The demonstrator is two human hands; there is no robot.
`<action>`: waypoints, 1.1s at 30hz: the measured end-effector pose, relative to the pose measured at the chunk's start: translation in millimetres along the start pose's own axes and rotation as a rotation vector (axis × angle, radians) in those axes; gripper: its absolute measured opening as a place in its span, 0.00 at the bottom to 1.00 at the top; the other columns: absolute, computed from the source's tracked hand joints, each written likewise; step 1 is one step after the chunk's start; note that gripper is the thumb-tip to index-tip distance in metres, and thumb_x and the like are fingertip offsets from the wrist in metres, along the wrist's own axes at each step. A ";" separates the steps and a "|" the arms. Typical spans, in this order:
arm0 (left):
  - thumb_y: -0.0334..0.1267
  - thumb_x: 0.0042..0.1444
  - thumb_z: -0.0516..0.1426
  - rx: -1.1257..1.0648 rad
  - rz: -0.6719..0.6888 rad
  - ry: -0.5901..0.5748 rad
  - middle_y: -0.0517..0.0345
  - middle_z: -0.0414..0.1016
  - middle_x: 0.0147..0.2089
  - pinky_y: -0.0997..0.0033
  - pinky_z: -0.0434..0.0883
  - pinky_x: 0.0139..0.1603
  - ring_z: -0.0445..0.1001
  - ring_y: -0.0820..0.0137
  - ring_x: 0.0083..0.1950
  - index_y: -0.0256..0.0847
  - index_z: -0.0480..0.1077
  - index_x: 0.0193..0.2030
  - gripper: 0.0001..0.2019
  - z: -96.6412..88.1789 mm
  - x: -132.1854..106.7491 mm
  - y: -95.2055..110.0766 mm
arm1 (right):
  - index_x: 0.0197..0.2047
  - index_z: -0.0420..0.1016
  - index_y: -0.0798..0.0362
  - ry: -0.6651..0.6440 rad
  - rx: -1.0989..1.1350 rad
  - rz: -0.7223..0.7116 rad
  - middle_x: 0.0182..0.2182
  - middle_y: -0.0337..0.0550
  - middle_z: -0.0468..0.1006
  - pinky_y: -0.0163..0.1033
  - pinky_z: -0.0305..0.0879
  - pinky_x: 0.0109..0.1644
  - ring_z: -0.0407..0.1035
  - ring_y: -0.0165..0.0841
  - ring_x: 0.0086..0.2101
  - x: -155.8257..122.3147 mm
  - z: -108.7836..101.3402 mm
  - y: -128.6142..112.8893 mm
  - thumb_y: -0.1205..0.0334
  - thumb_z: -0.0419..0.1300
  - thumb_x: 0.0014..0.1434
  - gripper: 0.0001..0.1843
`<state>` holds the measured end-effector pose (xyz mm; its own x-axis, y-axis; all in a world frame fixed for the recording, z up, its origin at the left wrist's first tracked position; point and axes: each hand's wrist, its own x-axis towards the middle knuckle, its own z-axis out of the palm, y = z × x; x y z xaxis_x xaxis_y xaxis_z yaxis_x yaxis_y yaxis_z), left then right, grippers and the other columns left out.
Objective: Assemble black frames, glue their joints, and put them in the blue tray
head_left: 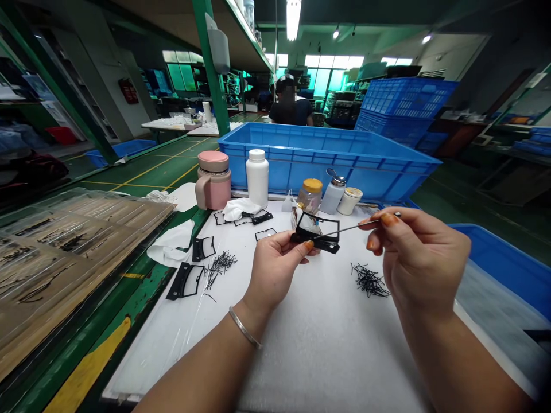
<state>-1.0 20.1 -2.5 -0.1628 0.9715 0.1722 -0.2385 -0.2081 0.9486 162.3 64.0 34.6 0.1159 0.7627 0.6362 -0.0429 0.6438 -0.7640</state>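
Note:
My left hand [275, 269] pinches a black rectangular plastic frame [317, 232] by its lower edge. My right hand [422, 258] holds a thin metal rod [348, 228] between thumb and fingers, and its tip reaches across the frame's opening. Two small heaps of short black pins lie on the white foam pad [318, 344]: one heap [370, 280] sits below my right hand, the other [219, 267] left of my left hand. Several similar black frames [185, 281] lie on the pad's far left side, near a crumpled white cloth [171, 244].
A large blue plastic crate [327, 160] stands behind the pad. In front of it are a pink flask [214, 180], a white bottle [257, 178] and a yellow-lidded jar [310, 195]. A plastic-covered tray of black parts [86, 246] lies left. A person [290, 106] stands beyond the crate.

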 end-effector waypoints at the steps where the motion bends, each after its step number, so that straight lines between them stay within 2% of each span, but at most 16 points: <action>1: 0.38 0.54 0.62 -0.001 0.000 0.000 0.52 0.79 0.33 0.76 0.71 0.34 0.77 0.69 0.37 0.35 0.76 0.36 0.08 0.0 0.0 0.0 | 0.32 0.80 0.52 0.005 0.000 -0.002 0.27 0.42 0.77 0.37 0.59 0.20 0.66 0.30 0.19 0.0 -0.3 -0.4 0.65 0.64 0.57 0.03; 7: 0.37 0.54 0.62 -0.002 -0.001 0.005 0.52 0.79 0.34 0.78 0.71 0.33 0.77 0.70 0.37 0.34 0.76 0.37 0.08 -0.8 0.4 -0.4 | 0.32 0.80 0.51 0.011 0.039 0.023 0.27 0.42 0.77 0.38 0.58 0.21 0.65 0.30 0.20 1.3 -2.7 -2.1 0.66 0.63 0.57 0.04; 12: 0.37 0.55 0.61 0.013 0.007 -0.001 0.50 0.80 0.35 0.78 0.71 0.34 0.77 0.69 0.38 0.33 0.76 0.38 0.08 -1.0 0.6 0.6 | 0.32 0.79 0.52 0.028 0.111 0.020 0.26 0.41 0.77 0.34 0.55 0.19 0.65 0.27 0.19 6.9 -7.9 1.3 0.65 0.61 0.56 0.05; 17: 0.37 0.54 0.62 -0.019 0.021 0.096 0.53 0.79 0.34 0.79 0.71 0.33 0.77 0.71 0.37 0.34 0.76 0.38 0.09 -7.8 3.9 2.2 | 0.29 0.78 0.53 0.102 0.220 0.064 0.24 0.42 0.76 0.32 0.54 0.19 0.64 0.27 0.19 16.7 -15.9 11.0 0.67 0.60 0.55 0.06; 21: 0.40 0.54 0.63 -0.039 0.058 0.178 0.54 0.79 0.36 0.79 0.72 0.34 0.77 0.71 0.38 0.35 0.76 0.39 0.10 -17.8 7.6 3.1 | 0.30 0.78 0.54 0.133 0.090 0.014 0.24 0.41 0.76 0.33 0.55 0.19 0.64 0.27 0.18 19.4 -14.5 24.6 0.65 0.61 0.55 0.04; 24: 0.41 0.54 0.63 -0.069 0.066 0.210 0.55 0.79 0.35 0.79 0.73 0.34 0.78 0.71 0.38 0.36 0.76 0.39 0.10 -22.5 9.2 3.0 | 0.32 0.78 0.55 0.068 -0.113 -0.028 0.25 0.41 0.77 0.33 0.60 0.20 0.66 0.28 0.19 16.2 -8.1 32.7 0.62 0.63 0.55 0.06; 28: 0.41 0.53 0.63 -0.097 0.081 0.217 0.55 0.79 0.36 0.79 0.73 0.34 0.78 0.71 0.38 0.37 0.76 0.39 0.10 -23.4 10.4 2.7 | 0.35 0.78 0.55 -0.078 -0.349 -0.064 0.27 0.40 0.78 0.33 0.64 0.25 0.69 0.28 0.21 11.3 2.9 41.2 0.60 0.61 0.59 0.08; 33: 0.40 0.53 0.63 -0.040 0.117 0.220 0.55 0.79 0.34 0.79 0.72 0.33 0.78 0.70 0.37 0.36 0.76 0.38 0.10 -21.4 10.0 4.2 | 0.34 0.78 0.53 -0.331 -0.613 -0.145 0.23 0.37 0.76 0.34 0.63 0.30 0.70 0.29 0.24 7.0 14.7 57.3 0.62 0.58 0.60 0.08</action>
<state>-24.2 26.5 -2.4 -0.3954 0.8932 0.2143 -0.2429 -0.3267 0.9134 146.1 107.1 -3.1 -0.2337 0.7131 0.6610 0.5276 0.6640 -0.5298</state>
